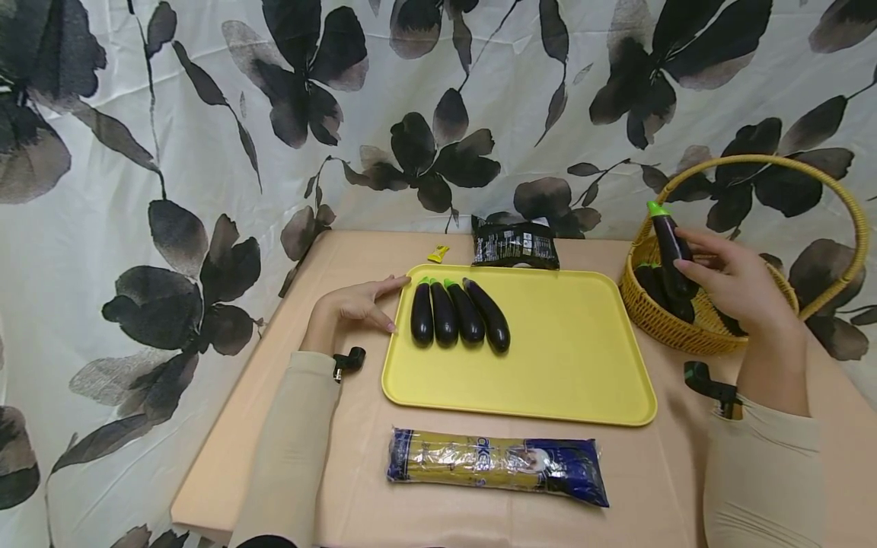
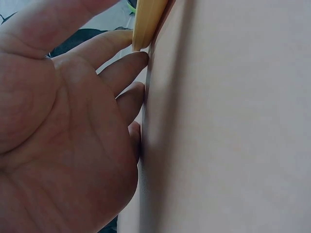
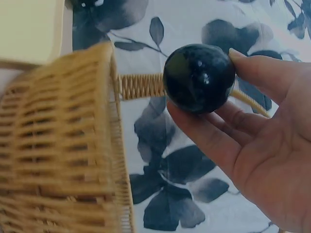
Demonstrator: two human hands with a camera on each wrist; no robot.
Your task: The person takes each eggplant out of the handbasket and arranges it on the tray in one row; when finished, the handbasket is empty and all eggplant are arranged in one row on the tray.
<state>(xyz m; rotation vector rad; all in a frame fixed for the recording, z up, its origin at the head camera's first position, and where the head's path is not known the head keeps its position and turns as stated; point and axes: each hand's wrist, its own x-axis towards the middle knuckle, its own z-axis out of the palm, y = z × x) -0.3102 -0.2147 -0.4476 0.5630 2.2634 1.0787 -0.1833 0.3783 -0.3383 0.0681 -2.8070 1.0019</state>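
Note:
In the head view my right hand (image 1: 740, 285) pinches a dark purple eggplant (image 1: 670, 247) between thumb and fingers, its green cap up, above a wicker basket (image 1: 661, 323). More eggplants lie inside that basket, partly hidden. The right wrist view shows the round bottom end of the held eggplant (image 3: 199, 78) between the fingertips. With fairly straight fingers, my left hand (image 1: 356, 302) touches the left edge of a yellow tray (image 1: 562, 358). Several eggplants (image 1: 469, 320) lie side by side at the tray's upper left.
A long blue-and-yellow plastic packet (image 1: 473, 460) lies in front of the tray. Behind it stand a black packet (image 1: 515, 243) and a small yellow wrapper (image 1: 438, 253). The basket's tall handle (image 1: 760, 159) arches over the right side. A floral cloth (image 1: 411, 84) hangs behind the table.

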